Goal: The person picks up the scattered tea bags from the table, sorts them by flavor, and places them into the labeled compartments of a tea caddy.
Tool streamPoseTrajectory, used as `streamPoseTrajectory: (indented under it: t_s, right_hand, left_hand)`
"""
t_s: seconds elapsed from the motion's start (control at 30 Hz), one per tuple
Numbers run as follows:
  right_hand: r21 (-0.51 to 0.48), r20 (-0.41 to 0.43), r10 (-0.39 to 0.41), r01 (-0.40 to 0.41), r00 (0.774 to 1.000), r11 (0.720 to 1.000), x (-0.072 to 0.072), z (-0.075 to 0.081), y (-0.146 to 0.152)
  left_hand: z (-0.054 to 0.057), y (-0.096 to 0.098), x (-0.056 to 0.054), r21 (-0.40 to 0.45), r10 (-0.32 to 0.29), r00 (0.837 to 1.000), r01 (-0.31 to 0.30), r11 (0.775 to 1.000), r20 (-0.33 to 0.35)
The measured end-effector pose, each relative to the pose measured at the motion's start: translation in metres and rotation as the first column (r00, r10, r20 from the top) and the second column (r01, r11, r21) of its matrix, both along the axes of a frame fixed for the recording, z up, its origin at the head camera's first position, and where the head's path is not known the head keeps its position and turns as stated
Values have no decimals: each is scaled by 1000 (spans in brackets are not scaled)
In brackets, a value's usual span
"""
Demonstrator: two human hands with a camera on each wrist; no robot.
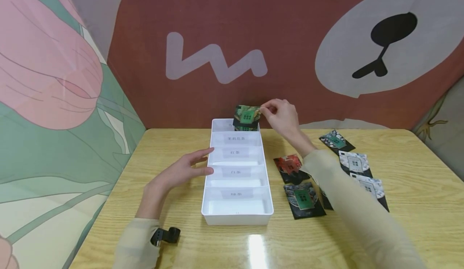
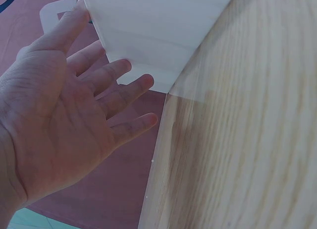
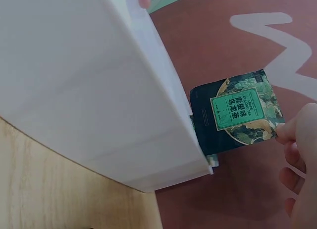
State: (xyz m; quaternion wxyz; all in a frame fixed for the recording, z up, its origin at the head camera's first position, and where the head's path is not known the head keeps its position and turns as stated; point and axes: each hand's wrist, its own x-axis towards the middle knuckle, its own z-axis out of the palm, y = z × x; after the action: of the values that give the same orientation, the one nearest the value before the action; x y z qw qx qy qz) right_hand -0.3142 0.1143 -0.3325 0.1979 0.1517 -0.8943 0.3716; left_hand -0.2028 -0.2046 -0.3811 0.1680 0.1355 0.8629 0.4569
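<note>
"GRAPE OOLONG TEA" and "青提味乌龙茶" on a grape oolong sachet (image 3: 237, 110), divider labels (image 1: 236, 139) in a white compartment tray (image 1: 237, 220), the farthest partly hidden, the next ones reading "茉莉花茶", "红茶", "白茶", "绿茶", print on the loose sachets (image 1: 303, 199) too small to read

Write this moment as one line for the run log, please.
right hand: pinches grape oolong packet at far compartment | left hand: at left side of white box | loose packets: on table, right
</note>
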Motion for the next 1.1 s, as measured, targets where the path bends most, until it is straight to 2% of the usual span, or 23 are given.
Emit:
streamPoseTrajectory:
  t_s: [0.53,1.1]
  right_hand:
    - [64,95,-36,30,995,997,-5,-27,-2]
    - [134,57,-16,8,998,991,-5,-36,-4]
  left_hand:
    - [0,0,0,0,-5,1000,5,1000,-7]
    - [0,-1,1,11,-5,1000,5,1000,0]
